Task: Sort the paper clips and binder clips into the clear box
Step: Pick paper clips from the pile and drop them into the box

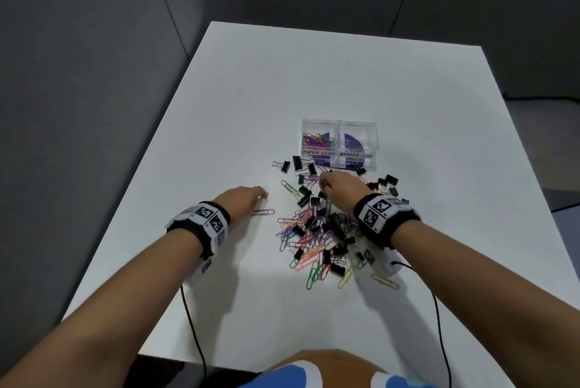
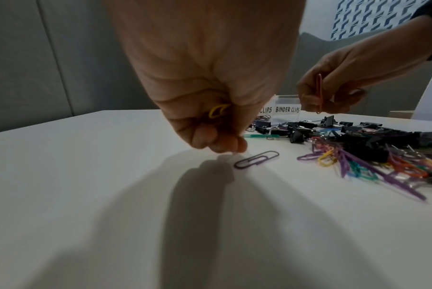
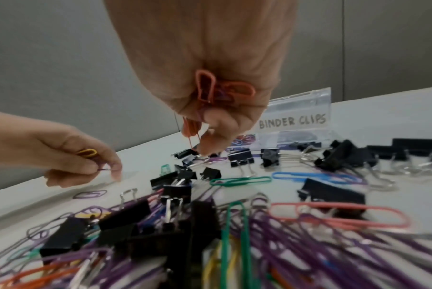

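Your clear box (image 1: 340, 142) sits mid-table (image 1: 219, 105), twd far edge; mixed clip pile (image 1: 323, 230) just in front, twd near edge; lone paper clip (image 1: 263, 212) left of pile, apart

lighting's soft and kinda dim from overhead, and we get a bright white table (image 1: 314, 80) against dark grey walls. the left hand (image 2: 209, 97) throws a big fuzzy shadow toward the lens in its wrist view. both wrist views are heavily warped, and the clip pile (image 3: 234, 244) smears into blur near the right wrist lens. head view bends at the edges, slightly soft, no harsh glare we can spot.
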The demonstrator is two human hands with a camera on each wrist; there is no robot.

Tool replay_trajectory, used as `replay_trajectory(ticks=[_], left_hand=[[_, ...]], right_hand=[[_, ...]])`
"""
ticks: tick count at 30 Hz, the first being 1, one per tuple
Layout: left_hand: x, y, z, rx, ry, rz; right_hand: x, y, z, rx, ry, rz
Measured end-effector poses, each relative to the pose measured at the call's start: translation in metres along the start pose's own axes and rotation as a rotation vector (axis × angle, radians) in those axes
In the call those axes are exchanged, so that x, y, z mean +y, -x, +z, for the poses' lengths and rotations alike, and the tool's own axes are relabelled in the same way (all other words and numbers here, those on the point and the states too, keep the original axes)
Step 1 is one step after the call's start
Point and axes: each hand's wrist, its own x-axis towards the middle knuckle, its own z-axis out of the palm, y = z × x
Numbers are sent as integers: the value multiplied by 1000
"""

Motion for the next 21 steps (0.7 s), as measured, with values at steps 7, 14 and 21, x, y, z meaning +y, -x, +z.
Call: replay_trajectory(ticks=[7, 14, 21], left_hand=[[-4, 6, 8, 29, -52, -10], [0, 1, 5, -6, -94, -5], [3, -3, 5, -57, -96, 3]], right_hand=[[-14, -13, 10, -114, -164, 74], [-29, -33, 18, -111, -267, 78], [-46, -50, 32, -58, -17, 39]])
